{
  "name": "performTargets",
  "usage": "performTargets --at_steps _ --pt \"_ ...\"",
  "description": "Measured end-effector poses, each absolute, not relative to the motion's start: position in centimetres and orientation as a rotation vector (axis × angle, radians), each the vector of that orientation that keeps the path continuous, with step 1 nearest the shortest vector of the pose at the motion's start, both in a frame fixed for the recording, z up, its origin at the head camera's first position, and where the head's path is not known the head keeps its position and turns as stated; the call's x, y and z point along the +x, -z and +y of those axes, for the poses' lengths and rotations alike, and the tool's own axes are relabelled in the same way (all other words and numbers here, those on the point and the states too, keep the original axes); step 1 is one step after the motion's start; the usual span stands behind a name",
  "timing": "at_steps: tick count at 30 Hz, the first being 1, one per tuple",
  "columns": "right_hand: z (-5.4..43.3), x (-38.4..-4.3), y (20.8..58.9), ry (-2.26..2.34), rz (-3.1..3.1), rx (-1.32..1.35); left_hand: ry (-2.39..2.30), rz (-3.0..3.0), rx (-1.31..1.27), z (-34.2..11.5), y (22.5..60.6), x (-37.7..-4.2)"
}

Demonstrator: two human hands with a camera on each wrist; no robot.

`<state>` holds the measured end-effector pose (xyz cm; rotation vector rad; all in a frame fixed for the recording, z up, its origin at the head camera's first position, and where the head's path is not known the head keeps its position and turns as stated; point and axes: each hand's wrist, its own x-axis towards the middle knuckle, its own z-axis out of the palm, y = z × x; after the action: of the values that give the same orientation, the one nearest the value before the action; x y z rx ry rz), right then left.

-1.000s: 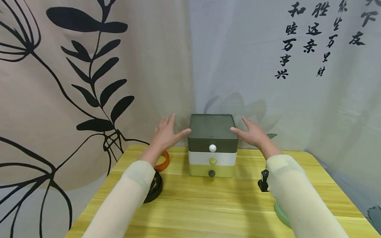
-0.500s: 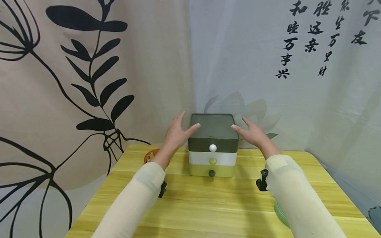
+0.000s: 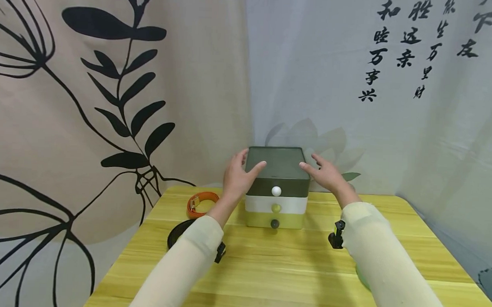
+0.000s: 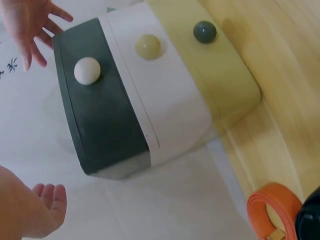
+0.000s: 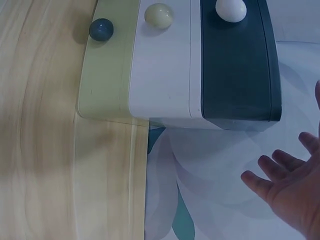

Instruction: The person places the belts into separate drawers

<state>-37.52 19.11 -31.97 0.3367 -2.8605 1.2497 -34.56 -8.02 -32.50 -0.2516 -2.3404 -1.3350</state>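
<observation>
A small three-tier drawer box (image 3: 276,204) stands at the back middle of the table. Its top tier is dark green with a white knob (image 4: 87,70), the middle white with a yellow-green knob (image 4: 148,47), the bottom yellow-green with a dark grey knob (image 5: 101,30). My left hand (image 3: 238,176) is at the box's upper left side, fingers relaxed and thumb over the lid's edge in the head view. On the other side, my right hand (image 3: 327,175) has its fingers spread and its thumb near the lid's right edge. In the right wrist view a gap shows between those fingers and the box.
To the left lie a coiled orange belt (image 3: 190,206) and a coiled black belt (image 3: 174,236), partly behind my left sleeve. A green round item (image 3: 361,276) peeks out beside my right sleeve. A printed curtain (image 3: 207,93) hangs behind the table (image 3: 274,272).
My left hand has moved right to the box's left side, uncovering the orange and black belts. My right hand has hardly moved, and the box stays in place.
</observation>
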Motion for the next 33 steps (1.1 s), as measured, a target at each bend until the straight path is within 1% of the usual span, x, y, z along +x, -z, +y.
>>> performTargets --at_steps 14,33 --pt "18.6 -37.5 32.8 -1.367 -2.837 0.303 1.425 -2.24 -0.187 -6.3 34.6 -33.5" --pt "18.5 -37.9 34.2 -1.373 -2.855 0.269 1.522 -2.162 -0.155 -3.8 38.4 -32.7"
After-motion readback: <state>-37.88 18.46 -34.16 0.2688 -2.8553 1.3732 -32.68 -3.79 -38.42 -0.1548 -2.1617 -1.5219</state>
